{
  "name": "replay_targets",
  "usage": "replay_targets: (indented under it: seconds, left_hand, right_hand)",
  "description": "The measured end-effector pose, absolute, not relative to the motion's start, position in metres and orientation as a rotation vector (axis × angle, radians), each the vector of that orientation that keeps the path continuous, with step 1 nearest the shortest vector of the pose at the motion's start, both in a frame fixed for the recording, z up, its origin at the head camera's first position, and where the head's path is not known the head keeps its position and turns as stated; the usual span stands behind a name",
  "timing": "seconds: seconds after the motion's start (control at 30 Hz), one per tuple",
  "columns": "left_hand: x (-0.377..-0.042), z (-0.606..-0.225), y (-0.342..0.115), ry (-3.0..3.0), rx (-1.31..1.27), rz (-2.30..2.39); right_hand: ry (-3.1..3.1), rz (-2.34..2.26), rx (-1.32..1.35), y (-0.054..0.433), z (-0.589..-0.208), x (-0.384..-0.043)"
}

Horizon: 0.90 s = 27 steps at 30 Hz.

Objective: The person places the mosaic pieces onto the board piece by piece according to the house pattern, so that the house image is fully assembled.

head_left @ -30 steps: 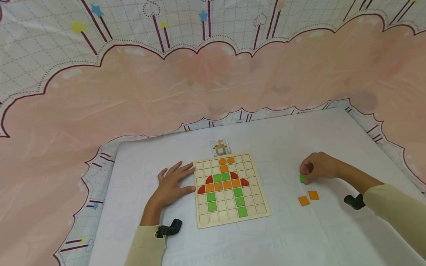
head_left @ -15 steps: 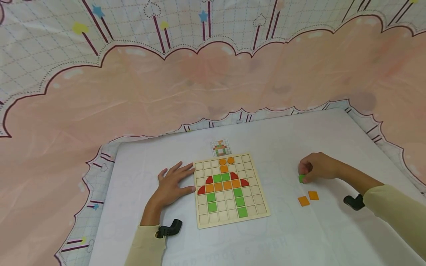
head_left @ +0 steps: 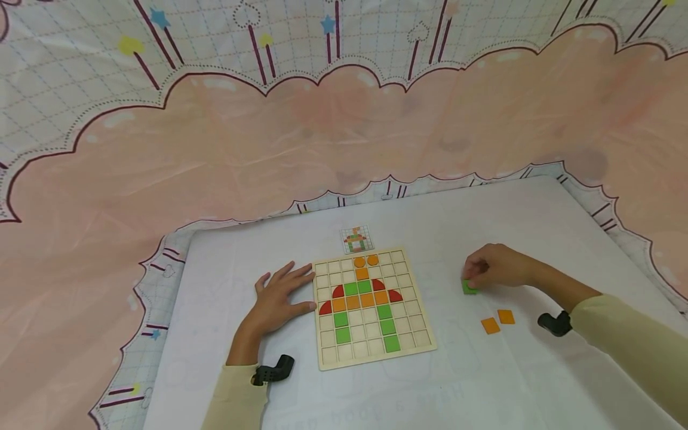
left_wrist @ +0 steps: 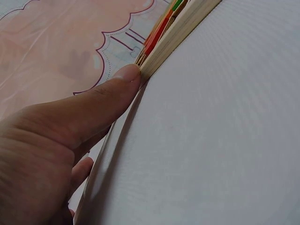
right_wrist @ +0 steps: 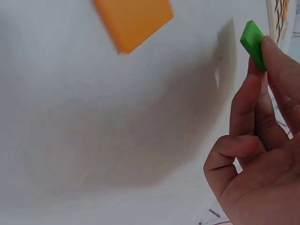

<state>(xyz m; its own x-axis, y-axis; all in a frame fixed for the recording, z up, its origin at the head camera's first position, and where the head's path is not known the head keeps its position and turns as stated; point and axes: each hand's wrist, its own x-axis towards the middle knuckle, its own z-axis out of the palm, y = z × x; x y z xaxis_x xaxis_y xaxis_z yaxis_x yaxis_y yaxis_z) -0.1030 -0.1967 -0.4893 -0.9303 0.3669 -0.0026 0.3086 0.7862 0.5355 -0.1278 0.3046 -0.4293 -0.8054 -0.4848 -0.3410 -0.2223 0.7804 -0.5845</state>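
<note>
A wooden grid board [head_left: 328, 353] lies on the white tabletop, with orange, green and red pieces set in its squares. My left hand [head_left: 279, 301] rests at the board's left side, fingers spread; in the left wrist view the thumb [left_wrist: 101, 105] touches the board's edge [left_wrist: 161, 54]. Right of the board, my right hand [head_left: 500, 266] pinches a green square tile [head_left: 469, 288] between thumb and fingers. The right wrist view shows that green tile [right_wrist: 253, 44] held up off the surface, tilted.
Two orange square tiles [head_left: 490, 325] lie on the table below the right hand. A small picture card [head_left: 356, 239] with a similar coloured pattern lies just behind the board. Patterned peach cloth [head_left: 322, 137] hangs behind the table.
My right hand has moved left towards the board, carrying the green tile away from above the orange tiles. The left hand and the board have stayed in place.
</note>
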Motion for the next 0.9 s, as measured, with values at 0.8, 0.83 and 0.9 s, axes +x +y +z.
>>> replay_targets:
  seconds: [0.8, 0.83, 0.9]
  left_hand:
    - [-0.104, -0.488, -0.196, 2.858, 0.552, 0.846]
    - [-0.104, -0.488, -0.196, 2.859, 0.554, 0.845]
    - [-0.104, -0.488, -0.196, 2.858, 0.551, 0.845]
  right_hand:
    - [2.359, -1.008, -0.578, 0.214, -0.428, -0.146]
    - [2.342, -1.032, -0.577, 0.211, -0.430, -0.146]
    - [2.312, -1.069, -0.578, 0.203, -0.432, -0.146]
